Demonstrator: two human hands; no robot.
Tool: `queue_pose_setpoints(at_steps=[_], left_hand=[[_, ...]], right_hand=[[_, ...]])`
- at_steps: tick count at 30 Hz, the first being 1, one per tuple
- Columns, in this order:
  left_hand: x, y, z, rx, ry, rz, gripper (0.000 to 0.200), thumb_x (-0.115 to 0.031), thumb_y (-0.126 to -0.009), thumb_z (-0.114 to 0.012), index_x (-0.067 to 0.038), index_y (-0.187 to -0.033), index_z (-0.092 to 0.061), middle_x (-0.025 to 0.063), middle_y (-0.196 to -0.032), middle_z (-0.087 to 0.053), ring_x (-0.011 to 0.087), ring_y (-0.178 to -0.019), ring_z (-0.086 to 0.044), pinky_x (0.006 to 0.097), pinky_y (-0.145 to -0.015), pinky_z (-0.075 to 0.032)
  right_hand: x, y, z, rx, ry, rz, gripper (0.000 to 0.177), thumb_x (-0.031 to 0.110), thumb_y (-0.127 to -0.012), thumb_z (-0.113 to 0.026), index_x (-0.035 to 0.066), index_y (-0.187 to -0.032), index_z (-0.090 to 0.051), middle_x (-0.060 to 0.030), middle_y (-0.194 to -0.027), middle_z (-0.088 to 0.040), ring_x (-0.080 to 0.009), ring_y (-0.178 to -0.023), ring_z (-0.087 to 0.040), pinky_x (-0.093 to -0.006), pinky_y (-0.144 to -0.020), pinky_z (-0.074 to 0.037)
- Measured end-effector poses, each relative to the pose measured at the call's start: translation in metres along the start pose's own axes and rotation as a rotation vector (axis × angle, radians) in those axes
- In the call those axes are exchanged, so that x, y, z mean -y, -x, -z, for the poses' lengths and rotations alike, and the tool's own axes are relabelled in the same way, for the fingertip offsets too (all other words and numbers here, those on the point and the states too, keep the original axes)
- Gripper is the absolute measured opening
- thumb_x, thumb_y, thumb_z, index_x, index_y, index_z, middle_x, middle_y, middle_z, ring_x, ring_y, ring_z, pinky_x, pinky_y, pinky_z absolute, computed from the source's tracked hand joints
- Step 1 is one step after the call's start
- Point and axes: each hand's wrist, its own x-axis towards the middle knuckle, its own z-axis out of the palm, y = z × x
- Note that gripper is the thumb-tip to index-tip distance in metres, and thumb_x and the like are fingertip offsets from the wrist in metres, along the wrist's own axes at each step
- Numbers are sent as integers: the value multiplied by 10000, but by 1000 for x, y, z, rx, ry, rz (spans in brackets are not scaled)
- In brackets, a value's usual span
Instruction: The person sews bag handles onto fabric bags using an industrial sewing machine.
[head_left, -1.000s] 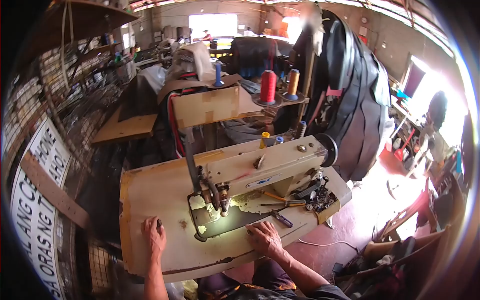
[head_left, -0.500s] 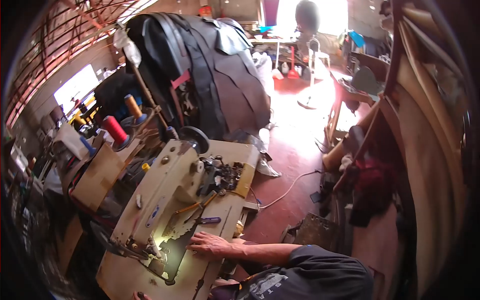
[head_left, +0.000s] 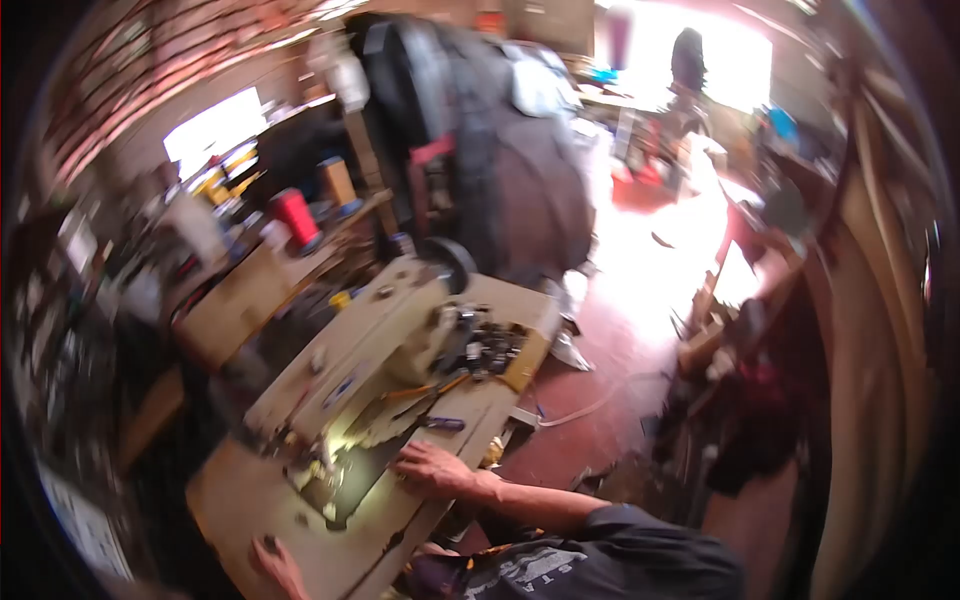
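Observation:
A pale sewing machine (head_left: 345,350) stands on a worn table (head_left: 235,490), its lamp lit over the needle area. My right hand (head_left: 430,467) lies with its fingers stretched out at the edge of a dark flat piece (head_left: 375,470) beside the needle area. Low in the view, my left hand (head_left: 280,568) is near the table's front left part, blurred, its fingers together at a small dark thing that I cannot make out. A purple-handled tool (head_left: 443,424) and an orange-handled tool (head_left: 450,384) lie beyond my right hand.
Metal parts (head_left: 490,345) are heaped at the table's far end. A red thread spool (head_left: 295,218) and an orange one (head_left: 338,182) stand behind the machine. Large dark sheets (head_left: 530,180) hang beyond. Tan sheets (head_left: 870,330) hang at the right. A cord (head_left: 590,408) crosses the red floor.
The view has shifted and blurred, so the scene sits further right. More of my left hand shows at the bottom. My right hand stays by the dark flat piece.

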Motion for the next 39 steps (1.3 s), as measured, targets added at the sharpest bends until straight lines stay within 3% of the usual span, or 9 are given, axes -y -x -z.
queue_pose_setpoints(at_steps=[2, 4, 8, 13, 16, 39], left_hand=[[-22, 9, 14, 14, 278, 58, 607, -204, -940, -643, 0, -1469, -426, 253, -1436, -482, 438, -1352, -402, 527, -1146, -302], [-45, 10, 33, 61, 182, 149, 603, -195, -934, -651, -5, -1462, -431, 252, -1427, -485, 432, -1353, -398, 529, -1139, -314], [-30, 12, 11, -81, 431, 63, 600, -106, -840, -727, -14, -1383, -487, 243, -1358, -514, 436, -1308, -426, 513, -1122, -336], [-53, 16, 46, -137, 221, 33, 579, -96, -828, -730, -37, -1355, -496, 188, -1329, -530, 399, -1289, -444, 487, -1111, -354], [-57, 11, 54, -58, 232, 54, 566, -104, -832, -726, -32, -1345, -497, 186, -1318, -533, 390, -1289, -444, 486, -1114, -350], [-65, 12, 65, -61, 227, 44, 499, -66, -841, -702, -25, -1305, -524, 186, -1315, -539, 369, -1296, -455, 470, -1112, -357]], right_hand=[[8, -3, 10, 8, -27, -27, 420, 323, -861, -704, 91, -1209, -660, -93, -1132, -605, -300, -1094, -547, -416, -939, -453], [13, -11, 15, 10, -13, -30, 399, 316, -850, -721, 92, -1178, -682, -87, -1124, -626, -304, -1075, -565, -422, -926, -466], [15, -13, 12, 6, 67, 15, 355, 251, -811, -758, 102, -1130, -712, -89, -1082, -647, -318, -1008, -595, -441, -889, -485], [22, -18, 10, 19, 87, 0, 341, 232, -792, -768, 106, -1107, -729, -104, -1033, -642, -323, -982, -597, -443, -861, -494], [25, -17, 13, 21, 78, -29, 346, 229, -794, -771, 92, -1109, -730, -110, -1010, -648, -327, -970, -601, -441, -860, -496], [25, -18, 13, -25, 90, 7, 320, 169, -761, -797, 85, -1063, -732, -89, -959, -658, -303, -905, -615, -429, -821, -508]])
